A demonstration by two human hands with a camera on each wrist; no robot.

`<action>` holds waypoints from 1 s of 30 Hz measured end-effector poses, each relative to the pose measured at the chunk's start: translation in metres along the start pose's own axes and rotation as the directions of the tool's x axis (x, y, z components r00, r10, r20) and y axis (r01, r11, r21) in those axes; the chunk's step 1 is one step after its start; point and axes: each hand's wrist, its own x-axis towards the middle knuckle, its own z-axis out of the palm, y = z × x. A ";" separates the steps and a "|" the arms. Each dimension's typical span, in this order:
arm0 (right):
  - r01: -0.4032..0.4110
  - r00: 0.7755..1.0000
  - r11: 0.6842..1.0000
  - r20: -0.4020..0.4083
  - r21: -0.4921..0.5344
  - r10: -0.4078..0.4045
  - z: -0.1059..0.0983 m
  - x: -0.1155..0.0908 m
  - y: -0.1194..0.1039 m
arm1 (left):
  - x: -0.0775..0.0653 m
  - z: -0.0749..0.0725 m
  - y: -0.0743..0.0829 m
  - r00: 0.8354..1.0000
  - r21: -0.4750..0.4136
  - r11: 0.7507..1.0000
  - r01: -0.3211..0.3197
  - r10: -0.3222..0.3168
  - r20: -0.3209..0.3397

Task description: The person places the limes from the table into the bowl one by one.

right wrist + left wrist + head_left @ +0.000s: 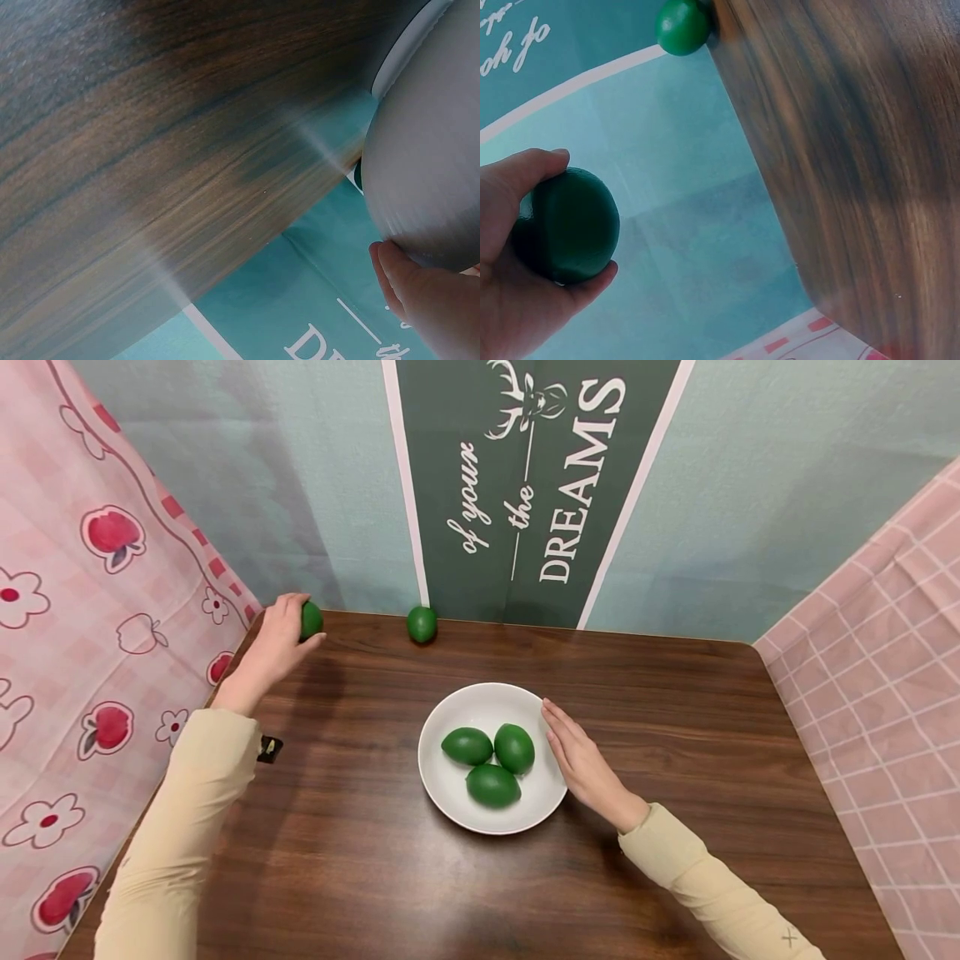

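At the table's far left corner, my left hand [273,643] grips a green lime [311,620]. The left wrist view shows the lime [574,225] between the thumb and fingers. A white bowl [442,802] stands mid-table with three limes inside, among them one lime [493,786] nearest me. My right hand [588,764] lies along the bowl's right side, fingers fairly straight. Seen from the right wrist, the fingertips [386,259] touch the bowl's outer wall [435,150].
Another lime [422,624] rests at the table's back edge, right of my left hand. A small black object [270,748] shows beside the left cuff. Hanging cloths border the wooden table [675,710] at the back and sides.
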 end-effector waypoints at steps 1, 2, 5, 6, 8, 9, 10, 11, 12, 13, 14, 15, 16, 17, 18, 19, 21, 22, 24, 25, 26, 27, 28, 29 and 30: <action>0.000 1.000 1.000 0.000 0.001 0.000 0.000 0.000 0.000 | 0.000 0.000 0.001 1.000 0.002 1.000 -0.003 0.003 0.004; 0.000 1.000 1.000 0.001 0.000 0.000 0.000 0.000 0.000 | 0.000 -0.001 0.002 1.000 0.004 1.000 -0.007 0.007 0.005; -0.001 1.000 1.000 0.001 -0.001 0.001 0.000 0.000 0.000 | 0.000 -0.002 0.006 1.000 0.012 1.000 -0.018 0.018 0.008; -0.001 1.000 1.000 0.001 -0.001 0.001 0.000 -0.001 0.000 | 0.000 -0.002 0.007 1.000 0.016 1.000 -0.026 0.026 0.008; 0.000 1.000 1.000 0.000 -0.001 0.000 0.000 -0.001 0.000 | 0.000 -0.003 0.010 0.999 0.021 0.999 -0.037 0.037 0.009; 0.000 1.000 1.000 0.000 -0.001 0.000 0.000 -0.001 0.000 | -0.001 -0.004 0.012 0.999 0.024 0.999 -0.042 0.041 0.012; 0.001 1.000 1.000 -0.002 -0.001 -0.001 0.000 -0.001 0.000 | -0.001 -0.004 0.014 0.999 0.026 0.999 -0.046 0.046 0.015; 0.002 1.000 1.000 -0.003 -0.001 -0.002 0.000 -0.001 0.000 | -0.001 -0.005 0.016 0.999 0.030 0.998 -0.051 0.050 0.018; 0.002 1.000 1.000 -0.005 -0.001 -0.002 0.000 -0.001 0.000 | -0.001 -0.005 0.018 0.998 0.029 0.998 -0.057 0.056 0.020; 0.003 1.000 1.000 -0.006 -0.001 -0.003 0.000 -0.001 0.000 | -0.002 -0.006 0.020 0.998 0.031 0.998 -0.062 0.062 0.022; 0.003 1.000 1.000 -0.007 -0.001 -0.003 0.000 -0.001 0.000 | -0.002 -0.006 0.022 0.997 0.031 0.997 -0.069 0.068 0.024; 0.003 1.000 1.000 -0.008 -0.002 -0.003 0.000 -0.001 0.000 | -0.003 -0.006 0.023 0.997 0.032 0.997 -0.076 0.075 0.025; 0.004 1.000 1.000 -0.009 -0.002 -0.004 0.000 -0.001 0.000 | -0.003 -0.006 0.025 0.996 0.033 0.996 -0.084 0.083 0.024; 0.005 1.000 1.000 -0.009 -0.002 -0.005 0.000 -0.001 0.000 | -0.003 -0.006 0.026 0.996 0.032 0.995 -0.090 0.089 0.026; 0.005 1.000 1.000 -0.009 -0.003 -0.005 0.000 0.000 0.000 | -0.003 -0.006 0.027 0.995 0.032 0.995 -0.093 0.092 0.029; 0.006 1.000 1.000 -0.010 -0.003 -0.006 0.000 0.000 0.000 | -0.003 -0.006 0.028 0.995 0.033 0.995 -0.095 0.094 0.032; 0.008 1.000 1.000 -0.010 -0.004 -0.008 0.000 0.000 0.000 | -0.003 -0.006 0.030 0.994 0.034 0.994 -0.102 0.100 0.041; 0.009 1.000 1.000 -0.010 -0.005 -0.009 0.000 0.000 0.000 | -0.003 -0.006 0.031 0.994 0.035 0.994 -0.104 0.103 0.046; 0.010 1.000 1.000 -0.009 -0.006 -0.010 0.000 0.000 0.000 | -0.003 -0.005 0.033 0.993 0.036 0.993 -0.110 0.108 0.055; 0.009 1.000 1.000 -0.007 -0.006 -0.009 0.000 0.000 0.000 | -0.003 -0.005 0.034 0.992 0.036 0.992 -0.118 0.115 0.057; 0.008 1.000 1.000 -0.005 -0.007 -0.008 0.000 0.001 0.000 | -0.003 -0.005 0.036 0.991 0.036 0.992 -0.122 0.120 0.057; 0.007 1.000 1.000 -0.004 -0.008 -0.007 0.000 0.001 0.000 | -0.003 -0.005 0.037 0.990 0.038 0.991 -0.127 0.125 0.057; 0.006 1.000 1.000 -0.003 -0.008 -0.006 0.000 0.001 -0.001 | -0.003 -0.005 0.039 0.990 0.038 0.990 -0.133 0.130 0.057; 0.004 1.000 1.000 -0.001 -0.008 -0.004 0.000 0.001 -0.001 | -0.004 -0.005 0.041 0.989 0.038 0.990 -0.137 0.135 0.056; 0.003 1.000 1.000 -0.001 -0.007 -0.003 0.000 0.001 -0.001 | -0.004 -0.005 0.043 0.989 0.039 0.989 -0.141 0.139 0.056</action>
